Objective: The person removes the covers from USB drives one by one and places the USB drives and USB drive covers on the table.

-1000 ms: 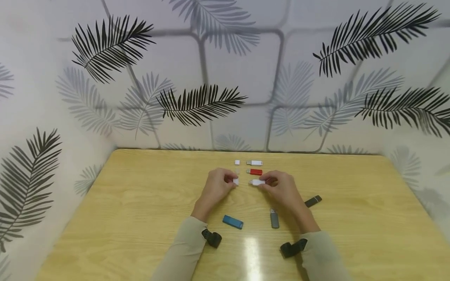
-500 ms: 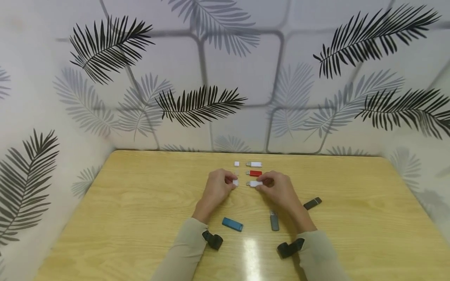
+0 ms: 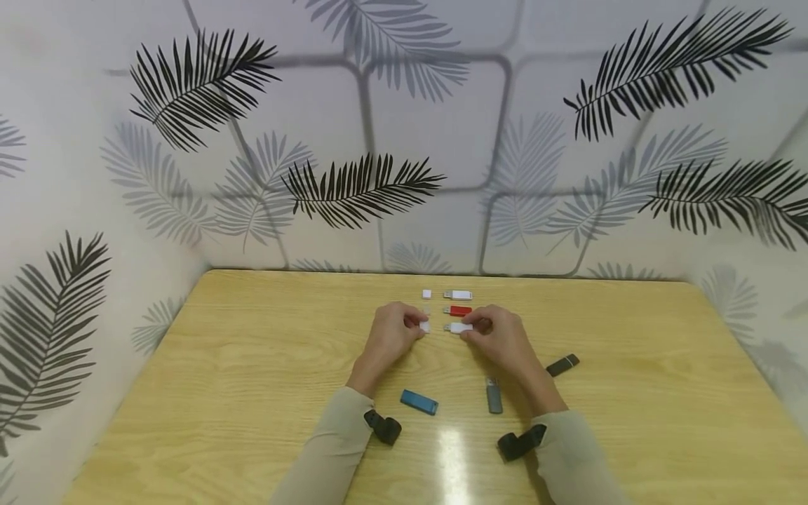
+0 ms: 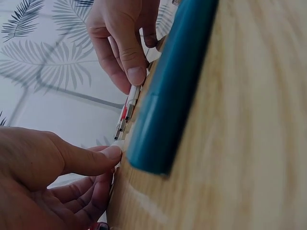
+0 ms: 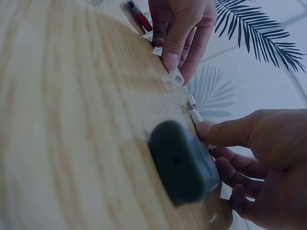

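Observation:
Between thumb and fingertips, my left hand (image 3: 391, 333) pinches a small white USB stick cap (image 3: 425, 327); its open end shows in the right wrist view as a white cap (image 5: 177, 77). My right hand (image 3: 505, 338) pinches the rear part of a white USB stick (image 3: 456, 327), whose bare metal plug points left at the cap across a small gap. Both are low at the tabletop. Just behind lies a red USB stick (image 3: 460, 311) with its plug bare, and a clear cap (image 3: 426, 311) left of it. Farther back are another white USB stick (image 3: 461, 295) and its white cap (image 3: 426, 294).
Nearer on the wooden table (image 3: 252, 393) lie a blue USB stick (image 3: 419, 402) between the forearms and a grey USB stick (image 3: 494, 398) by the right wrist. A black USB stick (image 3: 562, 365) lies right of the right forearm. A leaf-patterned wall (image 3: 429, 217) borders the table's back.
My right hand has moved slightly left with the white USB stick, narrowing the gap to the cap. My left hand has stayed nearly still, pinching the cap.

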`<state>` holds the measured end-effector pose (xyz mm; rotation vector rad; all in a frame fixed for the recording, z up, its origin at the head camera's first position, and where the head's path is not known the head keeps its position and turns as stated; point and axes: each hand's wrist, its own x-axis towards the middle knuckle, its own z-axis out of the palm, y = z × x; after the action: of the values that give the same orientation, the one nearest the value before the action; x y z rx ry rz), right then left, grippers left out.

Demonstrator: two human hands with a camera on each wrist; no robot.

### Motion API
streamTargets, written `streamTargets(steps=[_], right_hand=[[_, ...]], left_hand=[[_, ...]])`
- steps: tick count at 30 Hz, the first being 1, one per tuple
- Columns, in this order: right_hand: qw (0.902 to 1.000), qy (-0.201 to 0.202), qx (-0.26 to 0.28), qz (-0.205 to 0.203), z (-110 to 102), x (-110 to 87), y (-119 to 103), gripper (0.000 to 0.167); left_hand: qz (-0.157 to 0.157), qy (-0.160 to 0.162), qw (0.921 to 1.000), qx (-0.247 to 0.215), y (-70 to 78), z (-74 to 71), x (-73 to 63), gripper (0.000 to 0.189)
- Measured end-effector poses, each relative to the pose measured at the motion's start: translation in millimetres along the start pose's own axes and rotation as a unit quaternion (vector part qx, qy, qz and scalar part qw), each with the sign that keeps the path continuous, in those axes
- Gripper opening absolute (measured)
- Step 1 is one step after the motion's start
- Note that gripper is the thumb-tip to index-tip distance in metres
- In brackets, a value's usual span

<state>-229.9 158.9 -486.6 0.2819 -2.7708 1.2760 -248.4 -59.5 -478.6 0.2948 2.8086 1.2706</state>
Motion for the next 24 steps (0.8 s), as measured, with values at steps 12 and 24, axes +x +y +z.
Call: streamTargets(steps=[12,24], right_hand=[[0.9999,-0.003,-0.002,0.010,-0.3,0.8,2.0,0.017],[0.9997,-0.007,0.008,0.023,-2.7,-0.2,5.0,0.017]], left_hand=[[0.000,-0.018,0.9998,0.001,2.8,-3.6,0.1,0.016],[0.014,-0.022,0.9997,-0.003,3.9,-4.1,-2.1,0.019]])
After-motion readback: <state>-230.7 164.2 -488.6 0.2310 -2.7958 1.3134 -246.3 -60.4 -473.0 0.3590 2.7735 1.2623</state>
